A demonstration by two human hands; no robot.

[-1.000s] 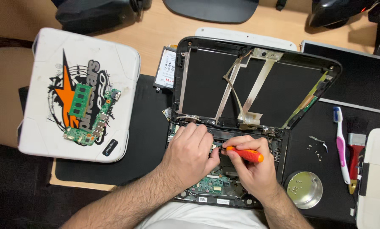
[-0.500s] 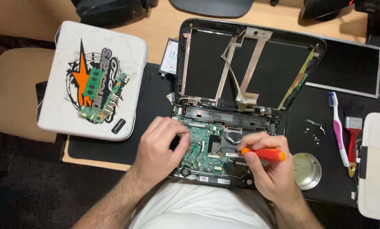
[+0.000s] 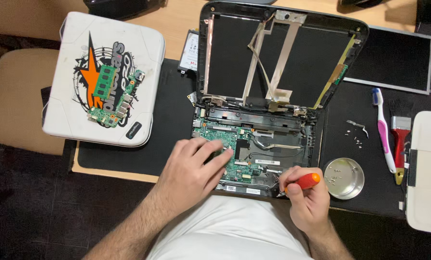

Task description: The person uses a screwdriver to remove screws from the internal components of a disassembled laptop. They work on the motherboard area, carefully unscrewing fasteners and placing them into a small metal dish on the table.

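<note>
Right hand (image 3: 308, 202) is closed round an orange-handled screwdriver (image 3: 306, 181), tip set at the front right corner of the opened small black laptop base (image 3: 254, 149). Left hand (image 3: 192, 168) lies open, flat on the green circuit board (image 3: 225, 144), gripping nothing. Screen panel (image 3: 393, 60) is already out; loose screws are collected in the round metal dish (image 3: 343, 178) near the mat's front right edge. Board judged not yet freed.

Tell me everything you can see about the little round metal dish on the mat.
The round metal dish is a shallow, shiny, silver-coloured tin with a low rim. It sits upright on the black mat, just right of the opened laptop base and close to the right hand, which grips an orange-handled screwdriver without touching the dish. A few tiny screws lie inside it, with more loose on the mat above. A pink and white toothbrush lies to its right.
</note>
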